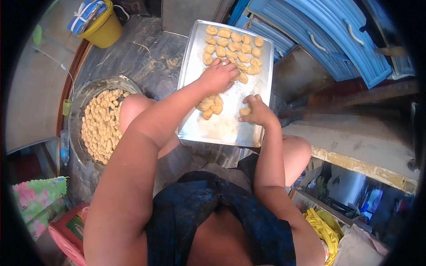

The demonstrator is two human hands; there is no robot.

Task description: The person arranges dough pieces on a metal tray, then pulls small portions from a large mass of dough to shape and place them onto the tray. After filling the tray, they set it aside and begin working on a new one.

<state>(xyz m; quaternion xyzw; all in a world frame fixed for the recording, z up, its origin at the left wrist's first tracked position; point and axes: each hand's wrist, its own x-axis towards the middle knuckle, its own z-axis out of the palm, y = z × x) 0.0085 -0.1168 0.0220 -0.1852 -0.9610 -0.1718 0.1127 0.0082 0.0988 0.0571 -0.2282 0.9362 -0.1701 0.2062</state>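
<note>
Floor (146, 57) is dark, worn and streaked, daylight falling on it from above. Yellow bucket (104, 29) stands on it as landmark: right of the bucket, blue slatted panels (337, 35) with white handles lean stacked; below them a pale concrete ledge (355, 150) with a chipped yellowed edge. Below-left of the bucket, flowered green cloth (37, 195) and a pink basin rim (66, 244).

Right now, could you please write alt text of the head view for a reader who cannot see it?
Seen from above, a seated person's left hand rests on dough pieces on a metal baking tray, while the right hand holds one dough piece there. A large bowl of dough pieces stands beside the person's knee, near a yellow bucket.
</note>
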